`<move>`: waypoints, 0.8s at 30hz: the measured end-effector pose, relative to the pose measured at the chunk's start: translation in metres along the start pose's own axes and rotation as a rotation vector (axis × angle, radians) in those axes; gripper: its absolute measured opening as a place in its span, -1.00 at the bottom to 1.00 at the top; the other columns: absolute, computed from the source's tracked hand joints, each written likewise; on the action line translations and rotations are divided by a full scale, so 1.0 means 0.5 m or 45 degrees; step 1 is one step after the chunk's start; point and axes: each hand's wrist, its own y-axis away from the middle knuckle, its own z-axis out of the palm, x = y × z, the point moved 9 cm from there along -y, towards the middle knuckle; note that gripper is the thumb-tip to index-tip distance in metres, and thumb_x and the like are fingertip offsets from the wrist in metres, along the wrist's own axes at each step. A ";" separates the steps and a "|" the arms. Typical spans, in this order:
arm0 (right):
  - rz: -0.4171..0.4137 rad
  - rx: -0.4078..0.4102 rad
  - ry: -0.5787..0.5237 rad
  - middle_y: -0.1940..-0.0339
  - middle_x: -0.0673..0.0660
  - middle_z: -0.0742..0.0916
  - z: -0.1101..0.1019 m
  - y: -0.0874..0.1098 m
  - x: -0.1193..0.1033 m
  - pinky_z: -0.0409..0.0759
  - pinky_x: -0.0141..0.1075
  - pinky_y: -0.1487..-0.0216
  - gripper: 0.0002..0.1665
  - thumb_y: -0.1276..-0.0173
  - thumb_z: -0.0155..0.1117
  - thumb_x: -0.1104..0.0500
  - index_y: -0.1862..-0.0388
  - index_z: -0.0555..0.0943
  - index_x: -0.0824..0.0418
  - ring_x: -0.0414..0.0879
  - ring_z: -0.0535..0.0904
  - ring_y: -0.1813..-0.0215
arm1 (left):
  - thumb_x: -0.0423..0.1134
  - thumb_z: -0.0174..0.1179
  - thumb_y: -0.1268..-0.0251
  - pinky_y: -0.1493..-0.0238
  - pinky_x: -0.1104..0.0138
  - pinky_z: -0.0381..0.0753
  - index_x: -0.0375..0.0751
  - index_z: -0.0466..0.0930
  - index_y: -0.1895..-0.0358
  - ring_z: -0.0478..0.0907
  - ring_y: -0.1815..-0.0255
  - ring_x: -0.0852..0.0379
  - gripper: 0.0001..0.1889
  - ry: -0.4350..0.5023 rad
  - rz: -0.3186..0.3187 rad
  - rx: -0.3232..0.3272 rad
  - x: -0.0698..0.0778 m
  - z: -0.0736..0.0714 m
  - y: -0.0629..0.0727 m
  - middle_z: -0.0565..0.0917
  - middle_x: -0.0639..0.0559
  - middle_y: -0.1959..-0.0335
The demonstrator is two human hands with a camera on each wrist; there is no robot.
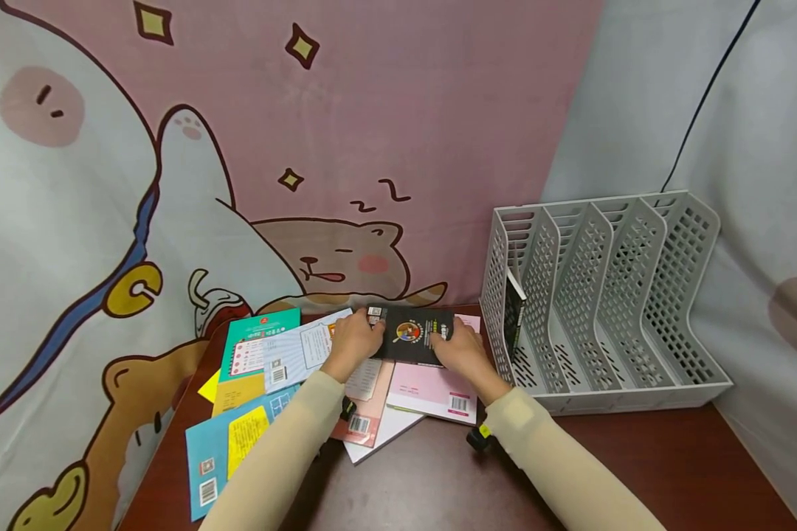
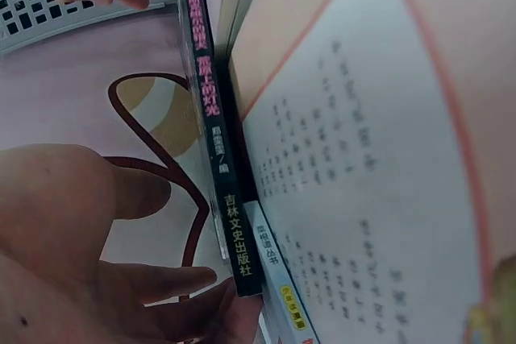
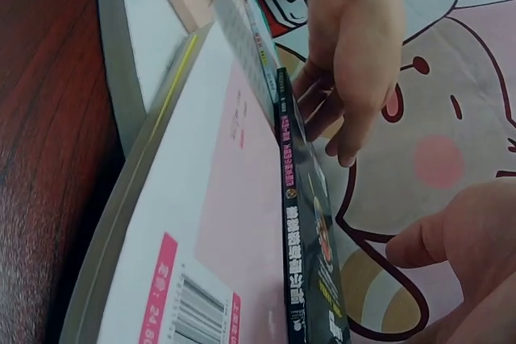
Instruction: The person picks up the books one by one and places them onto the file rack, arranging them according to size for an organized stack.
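A black book (image 1: 408, 335) with a round picture on its cover lies on the pile, between my two hands. My left hand (image 1: 355, 343) is at its left end, fingertips right at the edge. In the left wrist view the left thumb (image 2: 141, 192) stands off the cover, while the fingers (image 2: 181, 281) reach the end of the black spine (image 2: 216, 126). At the opposite end is my right hand (image 1: 463, 346); its thumb (image 3: 415, 246) is raised off the cover in the right wrist view, with its other fingers mostly out of sight there. A pink-and-white book (image 1: 435, 387) lies beneath.
Left of the hands, overlapping books spread out: a light blue one (image 1: 299, 352), a green one (image 1: 252, 343) and a blue one (image 1: 206, 450). At right stands a grey slotted file rack (image 1: 611, 400), with a dark book (image 1: 513, 313) in its leftmost compartment. Patterned cloth (image 1: 405, 133) hangs behind the table.
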 end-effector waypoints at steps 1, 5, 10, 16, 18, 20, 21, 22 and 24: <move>0.022 -0.021 -0.016 -0.47 0.54 0.58 -0.001 0.003 -0.003 0.43 0.31 -0.60 -0.10 -0.57 0.21 -0.07 -0.68 0.30 0.43 0.49 0.46 -0.54 | 0.21 0.27 -0.50 -0.38 -0.26 0.58 -0.31 0.72 -0.24 0.63 -0.31 -0.53 -0.38 -0.002 -0.003 0.001 0.000 0.000 -0.002 0.79 -0.43 -0.19; 0.042 -0.025 -0.043 -0.61 0.54 0.49 0.001 -0.004 0.004 0.34 0.30 -0.69 -0.05 -0.60 0.20 -0.07 -0.75 0.21 0.40 0.47 0.38 -0.66 | 0.10 0.27 -0.50 -0.30 -0.24 0.64 -0.30 0.76 -0.06 0.67 -0.29 -0.48 -0.52 0.005 -0.031 -0.002 0.007 -0.011 -0.007 0.81 -0.41 -0.13; 0.066 -0.003 -0.102 -0.65 0.48 0.49 -0.004 -0.004 0.009 0.35 0.25 -0.71 -0.08 -0.60 0.20 -0.06 -0.76 0.23 0.35 0.40 0.39 -0.68 | 0.01 0.28 -0.47 -0.02 -0.12 0.71 -0.17 0.73 0.25 0.75 -0.02 -0.32 -0.70 0.085 -0.073 0.005 0.021 -0.046 0.002 0.82 -0.31 0.08; 0.057 0.023 -0.132 -0.60 0.45 0.56 -0.009 -0.003 0.010 0.41 0.23 -0.66 -0.13 -0.59 0.19 -0.04 -0.74 0.29 0.32 0.37 0.47 -0.62 | -0.08 0.21 -0.58 -0.05 0.02 0.64 -0.29 0.73 0.05 0.64 0.03 -0.17 -0.70 0.467 -0.171 -0.095 0.045 -0.071 0.034 0.77 -0.28 0.05; 0.055 0.031 -0.143 -0.57 0.45 0.59 -0.009 -0.004 0.012 0.43 0.23 -0.64 -0.16 -0.60 0.18 -0.03 -0.72 0.31 0.33 0.37 0.50 -0.60 | -0.12 0.14 -0.66 -0.17 0.00 0.62 -0.35 0.63 -0.15 0.62 -0.10 -0.18 -0.67 0.570 -0.181 -0.151 0.060 -0.072 0.048 0.72 -0.32 -0.08; 0.057 0.037 -0.156 -0.54 0.45 0.62 -0.008 -0.004 0.014 0.45 0.23 -0.63 -0.18 -0.61 0.17 -0.02 -0.71 0.33 0.33 0.36 0.52 -0.58 | -0.13 0.08 -0.72 -0.24 -0.02 0.59 -0.33 0.51 -0.27 0.59 -0.17 -0.18 -0.66 0.603 -0.160 -0.174 0.068 -0.068 0.056 0.67 -0.32 -0.16; 0.059 0.040 -0.163 -0.53 0.45 0.63 -0.008 -0.004 0.016 0.46 0.21 -0.62 -0.18 -0.61 0.17 -0.02 -0.70 0.33 0.33 0.35 0.53 -0.57 | -0.14 0.05 -0.75 -0.26 -0.02 0.58 -0.32 0.46 -0.29 0.59 -0.20 -0.18 -0.67 0.611 -0.148 -0.178 0.072 -0.067 0.060 0.66 -0.32 -0.18; 0.065 0.039 -0.174 -0.52 0.44 0.63 -0.007 -0.003 0.017 0.46 0.21 -0.61 -0.19 -0.61 0.17 -0.02 -0.70 0.34 0.33 0.34 0.55 -0.55 | -0.16 0.04 -0.76 -0.26 -0.01 0.57 -0.31 0.43 -0.30 0.58 -0.20 -0.17 -0.68 0.622 -0.135 -0.169 0.074 -0.068 0.064 0.65 -0.32 -0.18; 0.081 0.034 -0.206 -0.51 0.43 0.64 -0.005 -0.002 0.021 0.46 0.19 -0.62 -0.20 -0.62 0.16 -0.03 -0.70 0.35 0.32 0.32 0.56 -0.54 | -0.19 0.03 -0.77 -0.21 0.05 0.58 -0.30 0.42 -0.29 0.58 -0.16 -0.13 -0.71 0.690 -0.129 -0.145 0.078 -0.073 0.071 0.64 -0.30 -0.15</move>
